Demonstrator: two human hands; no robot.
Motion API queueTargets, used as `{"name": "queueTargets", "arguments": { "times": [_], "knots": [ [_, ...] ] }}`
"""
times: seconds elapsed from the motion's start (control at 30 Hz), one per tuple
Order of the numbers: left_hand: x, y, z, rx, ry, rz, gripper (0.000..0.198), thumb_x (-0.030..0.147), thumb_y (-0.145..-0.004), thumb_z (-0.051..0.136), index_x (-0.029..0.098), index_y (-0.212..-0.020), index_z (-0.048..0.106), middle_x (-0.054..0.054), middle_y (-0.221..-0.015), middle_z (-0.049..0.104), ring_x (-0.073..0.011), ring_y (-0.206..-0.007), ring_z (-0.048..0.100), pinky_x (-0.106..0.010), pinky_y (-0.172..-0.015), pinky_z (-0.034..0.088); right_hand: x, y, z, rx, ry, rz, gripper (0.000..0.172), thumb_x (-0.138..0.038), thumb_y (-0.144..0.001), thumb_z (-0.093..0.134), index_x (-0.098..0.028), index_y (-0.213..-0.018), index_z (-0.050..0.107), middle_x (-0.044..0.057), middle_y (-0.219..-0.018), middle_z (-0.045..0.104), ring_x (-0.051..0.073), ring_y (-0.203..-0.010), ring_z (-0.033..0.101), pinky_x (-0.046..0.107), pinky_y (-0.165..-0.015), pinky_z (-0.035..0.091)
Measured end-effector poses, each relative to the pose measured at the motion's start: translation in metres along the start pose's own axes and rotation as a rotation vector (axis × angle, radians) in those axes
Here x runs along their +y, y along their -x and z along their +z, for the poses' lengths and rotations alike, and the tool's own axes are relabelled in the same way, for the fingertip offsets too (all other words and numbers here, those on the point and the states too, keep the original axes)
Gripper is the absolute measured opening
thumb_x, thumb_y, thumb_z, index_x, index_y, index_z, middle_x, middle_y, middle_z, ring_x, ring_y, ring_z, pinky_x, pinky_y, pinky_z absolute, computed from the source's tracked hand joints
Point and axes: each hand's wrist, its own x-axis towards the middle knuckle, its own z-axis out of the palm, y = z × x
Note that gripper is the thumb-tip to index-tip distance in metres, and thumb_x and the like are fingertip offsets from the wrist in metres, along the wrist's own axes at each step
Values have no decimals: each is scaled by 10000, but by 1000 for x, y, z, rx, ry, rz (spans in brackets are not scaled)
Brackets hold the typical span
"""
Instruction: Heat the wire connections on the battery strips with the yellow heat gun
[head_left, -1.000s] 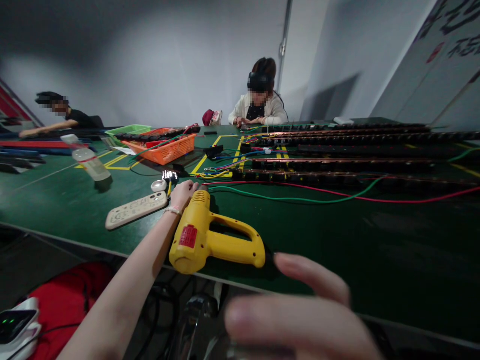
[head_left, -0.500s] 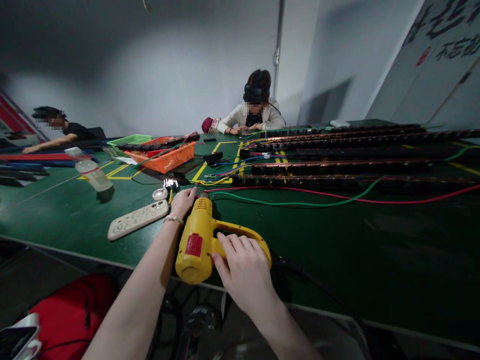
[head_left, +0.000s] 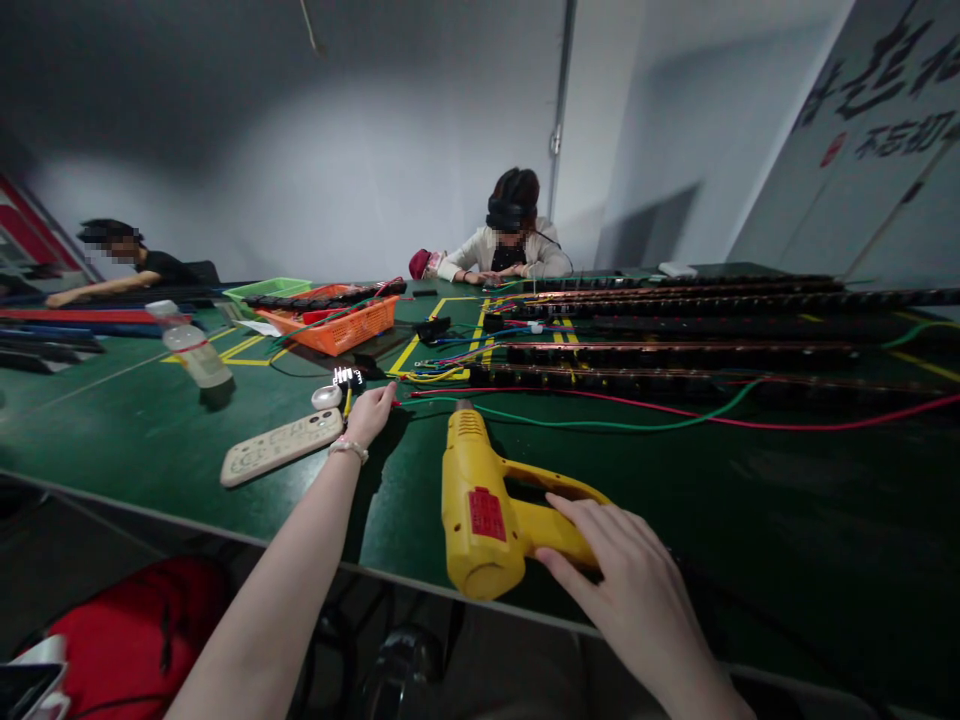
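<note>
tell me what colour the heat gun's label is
Red: the label on the yellow heat gun, clearest in the head view.

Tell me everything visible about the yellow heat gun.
The yellow heat gun looks plastic, with a red label, vent slots and a short metallic-looking nozzle pointing away from the wearer. Its loop handle extends rightward, gripped by the right hand. It's at the green table's near edge; whether resting there is unclear.
</note>
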Motion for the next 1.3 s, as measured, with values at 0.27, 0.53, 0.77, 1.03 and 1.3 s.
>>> {"name": "queueTargets", "arguments": {
  "times": [0.27, 0.53, 0.77, 1.03, 1.3],
  "knots": [
    [-4, -1, 5, -4, 43, -38, 544, 605, -849, 286, 189, -605, 538, -39, -560, 591, -178, -577, 547, -260, -525, 294, 41, 21, -21, 35, 94, -11, 391, -497, -913, 418, -236, -1127, 616, 23, -982, 679, 177, -894, 619, 306, -740, 484],
    [-3, -1, 3, -17, 75, -22, 547, 612, -835, 328, 191, -525, 488, -18, -483, 550, -145, -483, 503, -257, -521, 299, 67, 42, -29, 100, 226, -97, 392, -478, -903, 435, -217, -1169, 560, 35, -1001, 664, 199, -888, 609, 335, -777, 442],
    [3, 0, 2, -25, 60, -50, 553, 617, -838, 299, 182, -603, 548, -20, -521, 552, -154, -503, 505, -259, -502, 282, 53, 41, -27, 96, 292, -140, 466, -518, -849, 497, -180, -1168, 535, 63, -975, 656, 221, -873, 602, 373, -833, 408],
    [7, 1, 0, -62, -6, -79, 582, 591, -856, 275, 179, -751, 672, -50, -637, 634, -202, -632, 587, -264, -536, 310, 29, 29, -15, 131, 310, -200, 425, -476, -892, 460, -126, -1117, 549, 81, -956, 656, 215, -863, 592, 366, -839, 384],
    [12, 5, -2, -76, -70, -67, 582, 596, -851, 289, 181, -736, 680, -55, -719, 662, -212, -685, 595, -263, -536, 292, 3, 9, 4, 55, 151, -135, 423, -404, -828, 585, -140, -1154, 528, 69, -1007, 632, 220, -916, 560, 361, -860, 383]
  ]
}}
